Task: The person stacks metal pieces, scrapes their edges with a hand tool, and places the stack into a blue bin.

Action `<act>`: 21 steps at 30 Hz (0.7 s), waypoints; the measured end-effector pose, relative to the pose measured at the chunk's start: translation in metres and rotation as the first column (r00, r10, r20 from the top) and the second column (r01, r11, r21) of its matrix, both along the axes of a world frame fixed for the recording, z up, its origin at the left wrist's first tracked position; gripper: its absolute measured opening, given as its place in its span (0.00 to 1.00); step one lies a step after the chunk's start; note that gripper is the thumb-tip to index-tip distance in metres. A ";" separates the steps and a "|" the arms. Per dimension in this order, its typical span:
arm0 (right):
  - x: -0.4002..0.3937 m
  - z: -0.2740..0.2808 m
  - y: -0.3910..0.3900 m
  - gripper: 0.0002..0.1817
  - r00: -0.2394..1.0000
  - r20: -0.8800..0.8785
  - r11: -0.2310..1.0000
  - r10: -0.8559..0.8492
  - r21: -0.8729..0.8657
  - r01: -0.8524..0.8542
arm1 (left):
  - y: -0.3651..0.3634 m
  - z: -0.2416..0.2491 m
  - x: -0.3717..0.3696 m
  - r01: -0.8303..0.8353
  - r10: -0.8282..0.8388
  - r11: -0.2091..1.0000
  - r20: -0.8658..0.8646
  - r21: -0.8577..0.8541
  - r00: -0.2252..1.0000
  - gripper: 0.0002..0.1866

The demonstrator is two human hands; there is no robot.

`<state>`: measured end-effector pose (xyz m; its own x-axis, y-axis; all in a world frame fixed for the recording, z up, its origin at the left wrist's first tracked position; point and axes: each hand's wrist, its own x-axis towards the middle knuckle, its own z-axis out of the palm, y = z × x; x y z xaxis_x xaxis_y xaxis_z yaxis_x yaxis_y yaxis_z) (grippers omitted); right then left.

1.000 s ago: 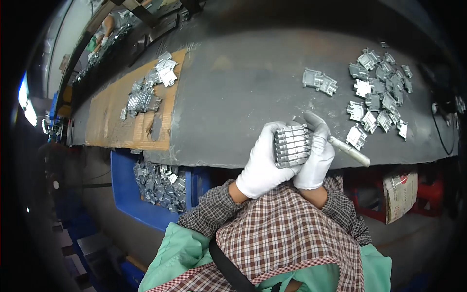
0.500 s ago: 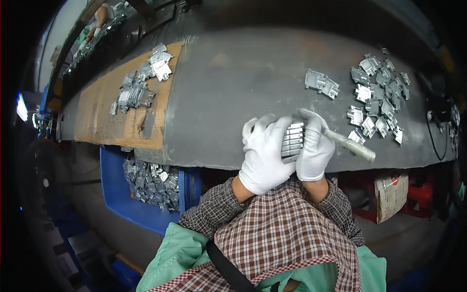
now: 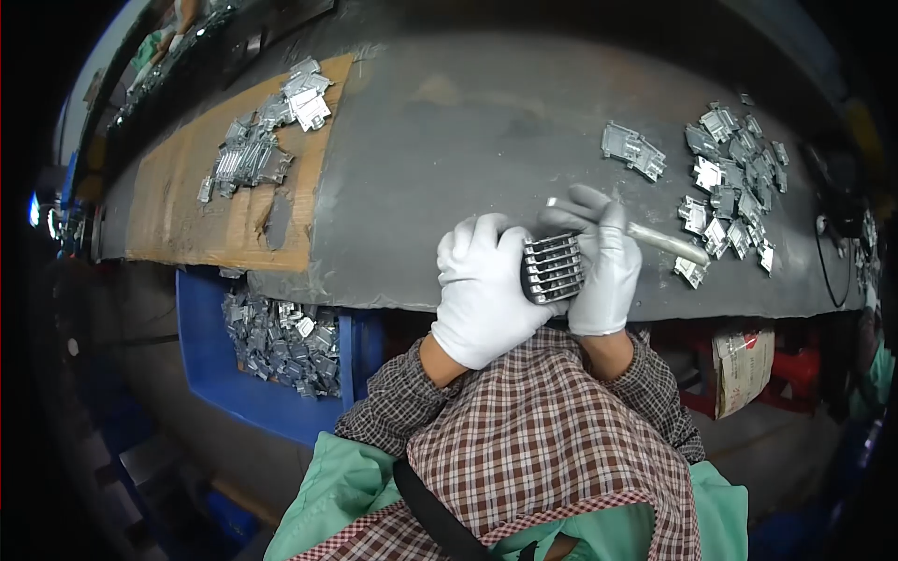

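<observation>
Right now both gloved hands are closed around one stack of grey metal parts (image 3: 552,267), held just over the near edge of the worktop (image 3: 449,159). The left hand (image 3: 484,290) wraps the stack from its left side with fingers curled over the top; the right hand (image 3: 603,276) presses it from the right while also pinching a slim metal tool (image 3: 655,238) that points out toward the right end.

My worry is the stack itself: it looks like several loose pieces squeezed side by side, and it sits above the edge, not over the surface. If either hand eased its squeeze, I'd guess pieces could slide apart and drop past the edge toward the person's lap or the floor. The right hand doing two jobs makes that likelier; a twist of the tool could loosen its hold.

Room is good in the middle of the worktop, which lies bare. Toward the right end sit scattered loose parts (image 3: 734,178) and a small pair (image 3: 634,150) near the far side; at the left end, more parts (image 3: 253,145) on a cardboard sheet (image 3: 178,215). Below the near edge, left, a blue bin (image 3: 201,318) holds more.
</observation>
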<state>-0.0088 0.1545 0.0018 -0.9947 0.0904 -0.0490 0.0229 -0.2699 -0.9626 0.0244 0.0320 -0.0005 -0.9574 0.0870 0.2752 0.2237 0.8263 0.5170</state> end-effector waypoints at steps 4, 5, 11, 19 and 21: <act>0.011 0.006 0.002 0.30 0.996 -0.082 0.988 0.025 0.156 -0.012 | 0.004 0.005 0.003 0.016 -0.015 1.000 -0.017 0.026 1.000 0.32; 0.013 0.011 -0.002 0.28 0.996 -0.088 0.991 -0.028 0.127 0.039 | 0.005 0.005 0.003 0.032 -0.031 0.998 -0.031 0.054 0.999 0.32; 0.006 -0.008 0.001 0.22 0.992 -0.107 0.981 -0.072 0.171 0.090 | 0.008 0.006 -0.002 0.071 -0.071 0.997 0.087 0.008 0.994 0.38; 0.003 -0.003 0.006 0.26 0.991 -0.111 0.988 -0.070 0.129 0.085 | 0.008 0.006 -0.007 0.159 -0.203 0.928 0.099 0.336 0.974 0.47; 0.006 -0.004 0.014 0.32 0.999 0.013 0.999 -0.029 0.017 0.029 | 0.009 0.005 -0.007 0.162 -0.207 0.920 0.089 0.357 0.974 0.43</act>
<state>-0.0025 0.1682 -0.0019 -0.9909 0.1204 -0.0599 0.0276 -0.2541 -0.9668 0.0177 0.0412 0.0042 -0.9615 0.1860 0.2021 0.2720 0.5416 0.7954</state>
